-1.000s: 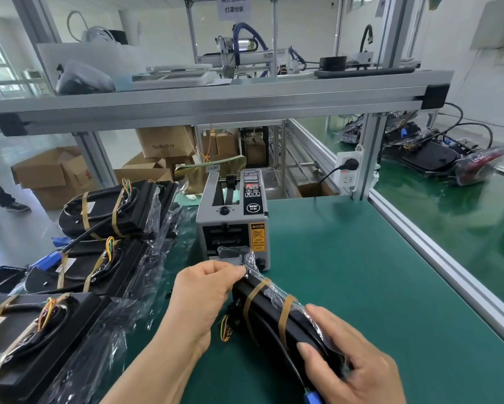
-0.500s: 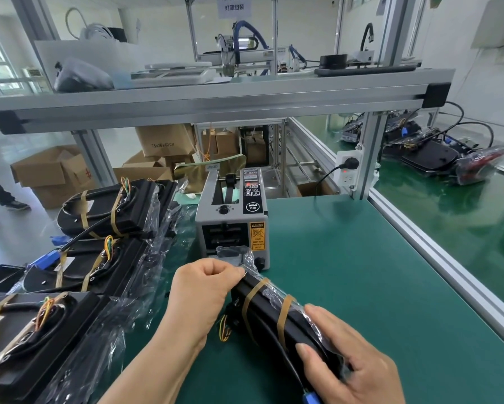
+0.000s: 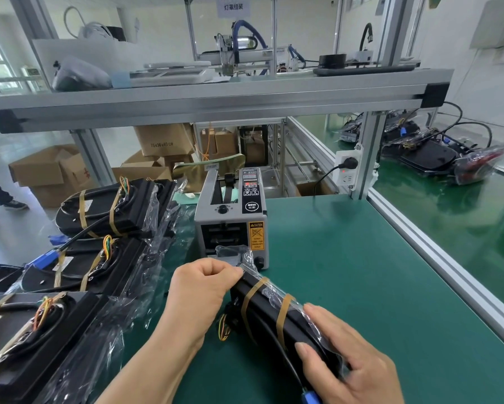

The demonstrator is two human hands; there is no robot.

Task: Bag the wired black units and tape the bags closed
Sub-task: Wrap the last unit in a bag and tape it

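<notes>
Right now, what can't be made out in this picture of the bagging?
Head view:
- Left hand fingertips: curled under, hidden by its own knuckles where it pinches the bag.
- Blue plug: cut off by the bottom edge.
- Black unit underside: hidden by the right hand.
- Caution label print: too small.
- Far bench items: blurred.

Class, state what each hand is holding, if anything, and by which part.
The left hand pinches the clear bag at its far end; the right hand grips the bagged black unit round its near end.
</notes>
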